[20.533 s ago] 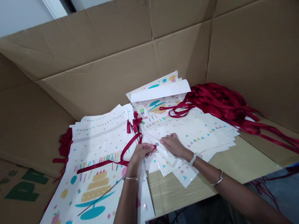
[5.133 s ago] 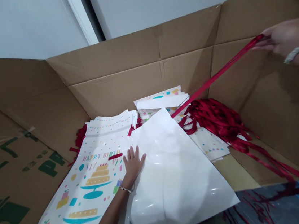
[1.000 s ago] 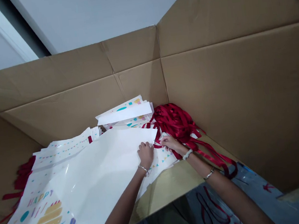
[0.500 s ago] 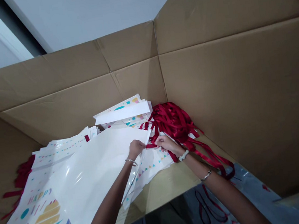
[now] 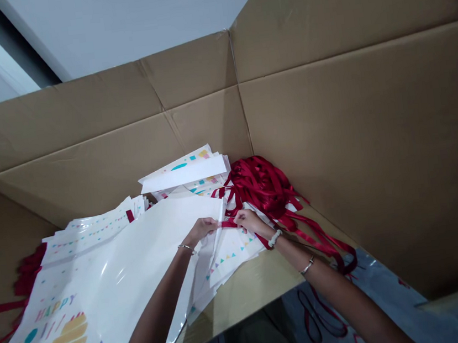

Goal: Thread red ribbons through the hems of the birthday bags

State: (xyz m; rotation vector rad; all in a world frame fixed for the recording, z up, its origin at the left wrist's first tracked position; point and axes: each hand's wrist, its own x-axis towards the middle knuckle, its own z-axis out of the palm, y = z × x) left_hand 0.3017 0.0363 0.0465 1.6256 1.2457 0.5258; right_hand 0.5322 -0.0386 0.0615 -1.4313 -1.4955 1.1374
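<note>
A large glossy white sheet [image 5: 138, 244] with a printed cake and the word HAPPY at its lower left spreads across the work surface. My left hand [image 5: 205, 228] is closed on the sheet's right edge. Beside it, my right hand [image 5: 250, 221] pinches a short red ribbon [image 5: 229, 224] that stretches between the two hands and meets the sheet's edge. Whether the ribbon is fastened there I cannot tell. Behind my right hand lies a heap of red ribbons [image 5: 262, 184], with loose strands trailing to the right. More printed sheets [image 5: 227, 258] lie under my hands.
Tall cardboard walls [image 5: 334, 142] enclose the back and sides. A stack of printed sheets [image 5: 183, 171] leans at the back. Another red ribbon bunch [image 5: 27, 274] sits at the far left. Below the surface's front edge, ribbon loops [image 5: 322, 316] lie on a grey floor.
My left hand has shifted slightly left with the sheet's edge, and a longer piece of ribbon shows between my hands. The whole view has moved a little.
</note>
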